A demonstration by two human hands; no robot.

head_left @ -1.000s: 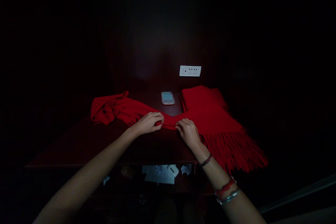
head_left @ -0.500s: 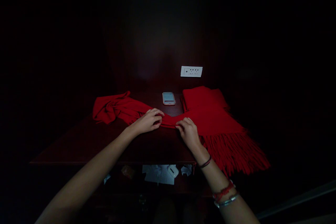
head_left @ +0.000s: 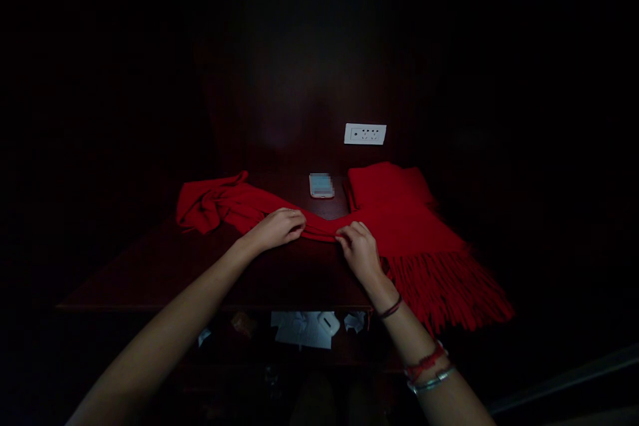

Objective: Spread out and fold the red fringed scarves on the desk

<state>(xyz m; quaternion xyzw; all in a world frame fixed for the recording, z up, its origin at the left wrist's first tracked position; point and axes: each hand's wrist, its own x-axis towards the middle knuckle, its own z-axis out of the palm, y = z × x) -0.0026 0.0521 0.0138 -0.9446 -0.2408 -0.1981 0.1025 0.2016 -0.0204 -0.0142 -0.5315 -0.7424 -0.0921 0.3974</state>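
Observation:
A long red scarf (head_left: 399,219) stretches across the dark tabletop (head_left: 190,273). Its right part lies spread and layered, with fringe hanging over the front edge; the left part is bunched up in folds. Between these, the cloth narrows to a gathered strip. My left hand (head_left: 279,226) is closed on the near edge of that strip, its fingertips partly hidden. A short way to the right, my right hand (head_left: 358,249) pinches the same strip between thumb and fingers.
Behind the strip lies a phone (head_left: 321,185) with a lit screen. A white socket panel (head_left: 365,134) is on the back wall. Below the tabletop, a shelf holds paper (head_left: 302,336), a small white case (head_left: 328,324) and crumpled scraps (head_left: 354,322). The surroundings are very dark.
My left hand has shifted slightly left along the strip, and its fingers have drawn closer together. My right hand keeps its pinch in nearly the same place.

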